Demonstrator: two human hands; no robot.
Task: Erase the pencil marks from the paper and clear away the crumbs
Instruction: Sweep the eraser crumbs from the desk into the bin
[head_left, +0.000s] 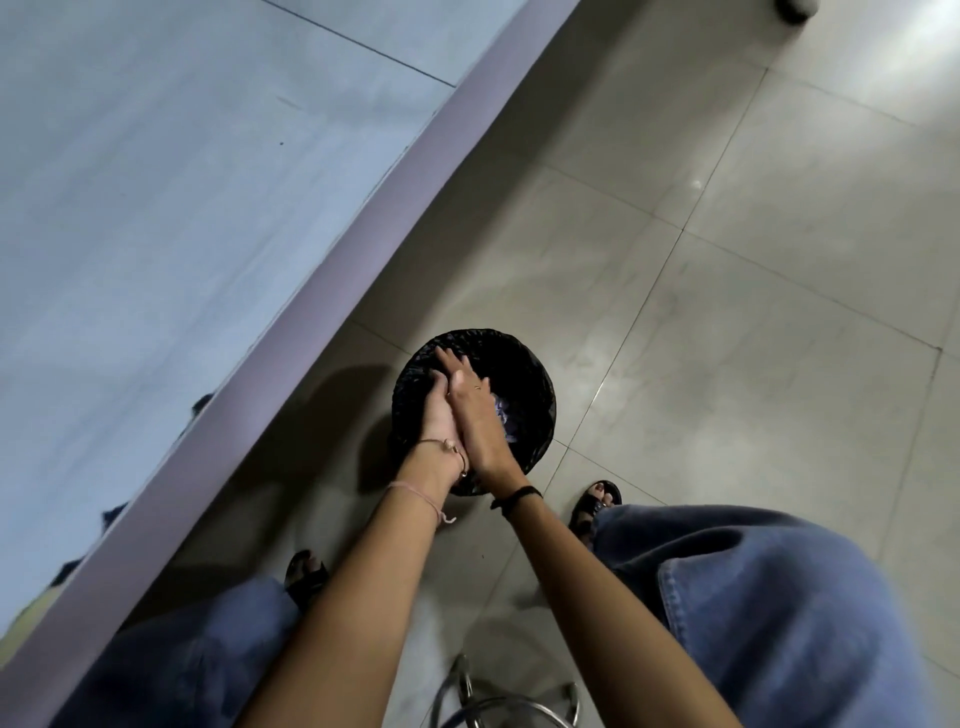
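Both hands are held over a round bin lined with a black bag (524, 379) that stands on the floor beside the table. My left hand (436, 415) lies palm up with straight fingers. My right hand (475, 410) lies flat across it, palm down, fingers straight and reaching toward the bin's far rim. Crumpled pale purple scrap (506, 421) shows inside the bin to the right of my hands. No paper, eraser or crumbs can be made out.
The pale grey table (171, 208) fills the left, its edge (363, 223) running diagonally. Tiled floor (727, 260) spreads to the right. My sandalled feet (597, 499) and denim-covered knees flank the bin. A chrome stool base (498, 701) is at the bottom.
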